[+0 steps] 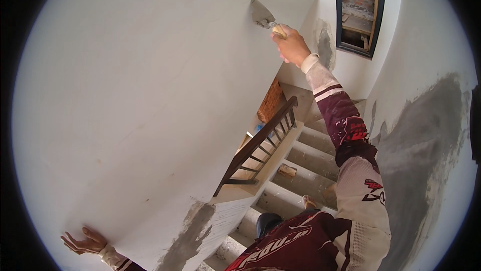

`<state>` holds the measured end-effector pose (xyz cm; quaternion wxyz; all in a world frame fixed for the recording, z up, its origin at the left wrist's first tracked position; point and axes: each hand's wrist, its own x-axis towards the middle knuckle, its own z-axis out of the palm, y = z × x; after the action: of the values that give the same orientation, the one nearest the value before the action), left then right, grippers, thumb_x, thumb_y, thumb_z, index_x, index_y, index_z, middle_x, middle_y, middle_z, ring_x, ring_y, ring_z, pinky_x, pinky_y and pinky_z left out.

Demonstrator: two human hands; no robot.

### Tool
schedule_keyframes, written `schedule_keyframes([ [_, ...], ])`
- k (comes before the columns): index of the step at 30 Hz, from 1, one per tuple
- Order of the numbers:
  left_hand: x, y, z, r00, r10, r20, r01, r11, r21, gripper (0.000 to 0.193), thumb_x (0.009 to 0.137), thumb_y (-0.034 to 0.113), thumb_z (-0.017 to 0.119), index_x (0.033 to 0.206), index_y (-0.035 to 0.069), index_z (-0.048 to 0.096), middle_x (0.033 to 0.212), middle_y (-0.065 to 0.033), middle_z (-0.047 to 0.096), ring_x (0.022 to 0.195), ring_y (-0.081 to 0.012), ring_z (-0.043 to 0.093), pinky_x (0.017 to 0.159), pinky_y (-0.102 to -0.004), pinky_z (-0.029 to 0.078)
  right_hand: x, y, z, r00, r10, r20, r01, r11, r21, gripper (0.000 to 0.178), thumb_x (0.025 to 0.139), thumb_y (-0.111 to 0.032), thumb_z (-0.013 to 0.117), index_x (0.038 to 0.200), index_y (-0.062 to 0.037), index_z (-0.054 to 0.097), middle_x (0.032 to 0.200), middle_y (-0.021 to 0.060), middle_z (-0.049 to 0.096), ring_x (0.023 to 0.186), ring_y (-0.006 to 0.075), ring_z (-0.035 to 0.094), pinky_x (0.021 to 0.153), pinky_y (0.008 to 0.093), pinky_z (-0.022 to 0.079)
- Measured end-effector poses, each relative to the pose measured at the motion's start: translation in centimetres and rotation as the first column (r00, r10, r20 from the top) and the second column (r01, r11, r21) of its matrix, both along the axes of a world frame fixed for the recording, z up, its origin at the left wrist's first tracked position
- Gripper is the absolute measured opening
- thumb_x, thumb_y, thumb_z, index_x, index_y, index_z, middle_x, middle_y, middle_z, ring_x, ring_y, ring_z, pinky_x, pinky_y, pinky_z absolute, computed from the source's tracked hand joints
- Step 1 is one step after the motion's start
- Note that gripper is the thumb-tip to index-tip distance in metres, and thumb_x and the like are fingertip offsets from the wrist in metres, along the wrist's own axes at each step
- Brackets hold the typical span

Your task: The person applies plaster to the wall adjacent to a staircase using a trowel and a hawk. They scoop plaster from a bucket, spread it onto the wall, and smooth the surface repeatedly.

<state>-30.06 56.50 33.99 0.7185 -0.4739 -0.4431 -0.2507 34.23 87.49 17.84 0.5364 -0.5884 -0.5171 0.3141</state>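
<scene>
My right hand [292, 46] reaches far up and grips the pale wooden handle of a trowel [262, 14]. Its grey metal blade lies close against the white wall [150, 70], near the corner at the top; I cannot tell whether it touches. Grey residue shows on part of the blade. At the lower left, my left hand [85, 241] has its fingers spread, with the palm against or very near the same wall. Nothing is in it. Faint cracks and small specks mark the wall's surface.
Below me a staircase [300, 170] runs beside a dark wooden handrail [260, 140] with metal balusters. A brownish block [287, 170] lies on one step. Grey plaster patches cover the right wall [416, 140] and the lower wall edge [188, 236]. A dark-framed window [337, 10] is at upper right.
</scene>
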Motion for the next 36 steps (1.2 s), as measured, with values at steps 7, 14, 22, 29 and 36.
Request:
schedule_keyframes([
  [7,0.4,-0.1,0.2,1.0,-0.024,-0.005,0.024,1.0,0.009,0.065,0.094,0.055,0.048,0.137,0.006,0.045,0.144,-0.0129,0.04,0.133,-0.0363,0.034,0.108,-0.0548,0.026,-0.6,-0.5,0.7,0.999,0.031,-0.029,-0.031,0.999,-0.008,0.038,0.091,-0.027,0.053,0.121,-0.0045,0.054,0.073,0.0076,0.06,0.053,0.0174,0.057,0.046,0.032,0.048],
  [14,0.2,-0.1,0.2,1.0,-0.029,0.011,0.029,0.999,0.021,0.065,0.094,0.055,0.047,0.137,0.008,0.044,0.145,-0.0117,0.039,0.133,-0.036,0.033,0.108,-0.0545,0.025,-1.3,-1.2,1.5,0.999,0.007,-0.042,-0.008,1.0,-0.019,0.037,0.091,-0.027,0.053,0.12,-0.0045,0.054,0.076,0.0068,0.059,0.054,0.0159,0.055,0.046,0.0302,0.046],
  [22,0.2,0.1,0.4,0.999,-0.043,0.024,0.042,0.999,0.035,0.066,0.093,0.061,0.044,0.136,0.011,0.044,0.145,-0.0105,0.039,0.137,-0.032,0.03,0.109,-0.0552,0.02,-1.7,-1.4,1.9,0.999,0.018,-0.039,-0.019,0.999,-0.043,0.041,0.091,-0.029,0.054,0.125,-0.0057,0.052,0.079,0.0066,0.059,0.056,0.0153,0.055,0.047,0.0302,0.046],
  [29,0.4,-0.1,0.6,0.998,-0.059,0.013,0.058,0.997,0.04,0.066,0.093,0.058,0.046,0.137,0.01,0.044,0.146,-0.0103,0.039,0.136,-0.0319,0.03,0.109,-0.0542,0.02,-2.6,-2.5,2.3,0.998,0.026,-0.056,-0.028,0.999,-0.024,0.035,0.094,-0.026,0.053,0.122,-0.0056,0.052,0.072,0.0018,0.047,0.054,0.0104,0.046,0.043,0.0262,0.039],
  [36,0.0,0.0,0.3,0.998,-0.05,0.037,0.048,0.998,0.046,0.067,0.092,0.06,0.046,0.137,0.01,0.045,0.147,-0.009,0.038,0.136,-0.0322,0.03,0.109,-0.0546,0.02,-2.7,-2.5,2.3,0.993,0.077,-0.086,-0.081,0.996,-0.048,0.036,0.092,-0.027,0.053,0.12,-0.004,0.051,0.075,0.0038,0.051,0.057,0.0127,0.051,0.046,0.0279,0.044],
])
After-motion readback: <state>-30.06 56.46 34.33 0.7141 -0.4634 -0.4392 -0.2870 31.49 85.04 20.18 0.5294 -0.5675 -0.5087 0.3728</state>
